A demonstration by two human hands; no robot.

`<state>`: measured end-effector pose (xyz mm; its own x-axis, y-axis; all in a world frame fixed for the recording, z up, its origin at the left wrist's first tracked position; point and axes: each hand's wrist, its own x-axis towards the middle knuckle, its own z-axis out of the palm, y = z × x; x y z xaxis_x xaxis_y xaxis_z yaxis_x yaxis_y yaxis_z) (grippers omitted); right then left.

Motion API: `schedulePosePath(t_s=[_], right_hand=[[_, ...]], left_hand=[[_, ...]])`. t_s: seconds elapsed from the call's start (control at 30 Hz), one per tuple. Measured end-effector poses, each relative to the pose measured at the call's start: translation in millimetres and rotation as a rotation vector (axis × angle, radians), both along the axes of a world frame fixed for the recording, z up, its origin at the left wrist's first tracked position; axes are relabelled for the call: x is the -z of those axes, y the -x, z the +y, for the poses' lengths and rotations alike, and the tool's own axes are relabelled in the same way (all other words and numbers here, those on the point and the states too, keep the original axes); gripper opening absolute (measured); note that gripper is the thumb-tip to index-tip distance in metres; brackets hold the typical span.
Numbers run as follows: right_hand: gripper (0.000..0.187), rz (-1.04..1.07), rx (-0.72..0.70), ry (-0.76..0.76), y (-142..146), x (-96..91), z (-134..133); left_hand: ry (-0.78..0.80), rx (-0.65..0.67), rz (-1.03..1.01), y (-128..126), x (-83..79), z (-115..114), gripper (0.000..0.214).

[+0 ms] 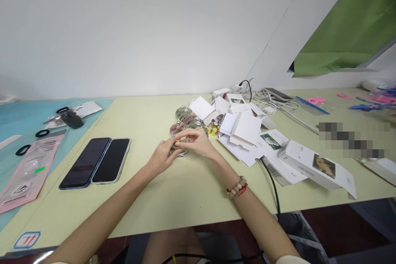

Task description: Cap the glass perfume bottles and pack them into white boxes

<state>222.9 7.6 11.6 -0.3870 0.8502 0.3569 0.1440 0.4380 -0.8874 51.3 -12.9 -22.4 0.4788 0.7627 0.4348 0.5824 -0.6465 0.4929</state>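
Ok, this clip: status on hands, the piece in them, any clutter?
Left hand and right hand together, fingertips at small gold-coloured piece. Round shiny items just beyond. White cartons crowd the right side.

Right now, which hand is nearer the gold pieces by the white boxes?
Right. The right hand is just left of the gold pieces; the left hand is farther left.

Phones (86, 164) (abreast) left of hands (199, 143)
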Motion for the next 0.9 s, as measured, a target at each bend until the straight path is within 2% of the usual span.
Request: schedulePosePath(t_s=[0.3,0.47,0.6,0.7,0.9], right_hand=[[0.029,0.062,0.04,-0.044,3.7,3.9,1.1],[0.026,0.043,-0.032,-0.022,-1.0,-0.1,1.2],[0.021,0.009,-0.115,0.025,-4.3,-4.0,-0.1],[0.022,-0.011,-0.096,0.051,-4.3,-4.7,-1.1],[0.023,-0.02,-0.095,0.009,-5.1,-7.6,-1.9]], left_hand=[[-0.001,0.003,-0.017,-0.3,0.5,-0.2,0.022],[-0.003,0.031,-0.034,-0.6,-0.7,-0.2,0.027],[0.017,0.018,-0.021,-0.5,-0.2,0.0,0.024],[0.013,0.012,-0.029,-0.5,0.5,0.5,0.023],[0.0,0.028,-0.048,-0.9,0.8,0.8,0.024]])
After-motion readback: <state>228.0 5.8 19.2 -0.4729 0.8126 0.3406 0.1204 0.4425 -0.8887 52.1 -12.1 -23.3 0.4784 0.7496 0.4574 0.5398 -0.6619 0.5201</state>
